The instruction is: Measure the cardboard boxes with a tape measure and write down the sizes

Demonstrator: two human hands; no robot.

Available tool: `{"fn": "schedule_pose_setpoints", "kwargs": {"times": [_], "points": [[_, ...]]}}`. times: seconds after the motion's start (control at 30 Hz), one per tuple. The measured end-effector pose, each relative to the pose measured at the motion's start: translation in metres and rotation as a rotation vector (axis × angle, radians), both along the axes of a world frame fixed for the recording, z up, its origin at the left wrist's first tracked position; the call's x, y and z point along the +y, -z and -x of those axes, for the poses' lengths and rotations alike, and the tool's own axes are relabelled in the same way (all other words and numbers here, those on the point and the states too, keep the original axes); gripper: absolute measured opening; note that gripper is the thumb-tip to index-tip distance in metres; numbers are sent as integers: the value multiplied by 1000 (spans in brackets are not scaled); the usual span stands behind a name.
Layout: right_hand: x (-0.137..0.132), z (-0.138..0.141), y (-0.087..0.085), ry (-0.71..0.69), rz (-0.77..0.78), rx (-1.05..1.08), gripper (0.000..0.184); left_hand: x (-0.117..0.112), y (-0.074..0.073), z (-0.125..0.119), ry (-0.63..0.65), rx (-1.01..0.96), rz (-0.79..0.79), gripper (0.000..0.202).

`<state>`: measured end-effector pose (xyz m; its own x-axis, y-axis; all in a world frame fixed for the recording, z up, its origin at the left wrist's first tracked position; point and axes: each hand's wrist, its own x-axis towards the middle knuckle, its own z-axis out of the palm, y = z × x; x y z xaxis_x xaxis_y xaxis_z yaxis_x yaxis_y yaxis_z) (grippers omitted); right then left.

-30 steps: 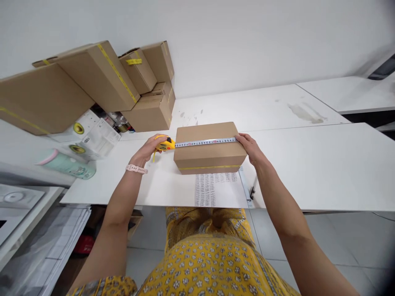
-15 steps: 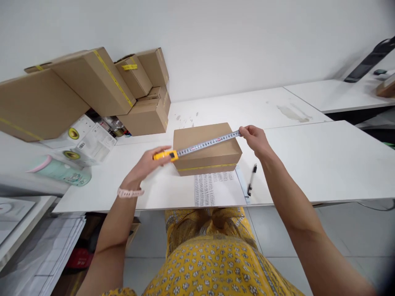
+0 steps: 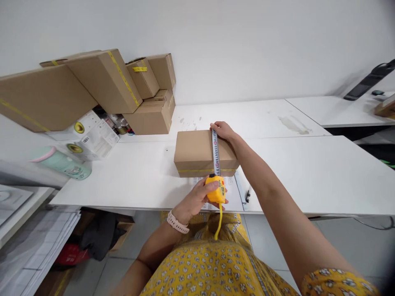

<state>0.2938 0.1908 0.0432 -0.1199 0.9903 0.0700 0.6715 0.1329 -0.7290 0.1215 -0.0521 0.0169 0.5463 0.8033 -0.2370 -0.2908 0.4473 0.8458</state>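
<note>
Left hand (image 3: 193, 199): we grip the tape measure (image 3: 217, 192), lower centre of the frame.
Right hand (image 3: 224, 130): we hold the blade (image 3: 215, 153) at the far edge of the box (image 3: 194, 146).
Box: mid-frame, under the blade.

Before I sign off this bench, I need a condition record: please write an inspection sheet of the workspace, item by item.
Surface: white table, grey marks towards the wall.
Job's things: yellow tape measure, its blade drawn across the top of a cardboard box.
Clutter: stacked boxes and a green tumbler at left; printed paper and a pen near the front edge.
Hands: left hand grips the tape's case; right hand has its fingers on the blade's far end.
Cables: one thin dark cable, lower right, below the table.
Surroundings: white wall behind, tiled floor below.
</note>
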Motion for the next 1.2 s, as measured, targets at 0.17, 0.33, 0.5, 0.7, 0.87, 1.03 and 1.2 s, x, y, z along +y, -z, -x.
{"fn": "schedule_pose_setpoints", "kwargs": {"times": [0.17, 0.33, 0.5, 0.7, 0.87, 1.03, 1.2], "points": [[9, -8, 20, -13, -70, 102, 27, -9, 4, 2, -20, 13, 56, 62], [14, -3, 17, 70, -51, 15, 30, 4, 1, 1, -17, 76, -25, 55], [13, 3, 10, 116, -33, -119, 30, 10, -1, -1, -37, 73, -21, 59], [2, -1, 7, 52, -14, -58, 34, -10, 4, -6, -59, 73, 8, 62], [7, 2, 9, 63, 4, -40, 35, -8, 5, -7, -64, 85, 28, 61], [1, -18, 9, 153, -157, 488, 47, -11, -9, 12, -89, 162, -99, 58], [-70, -66, 35, 431, -228, 645, 55, -14, -4, 67, -430, 419, -369, 69]]}}
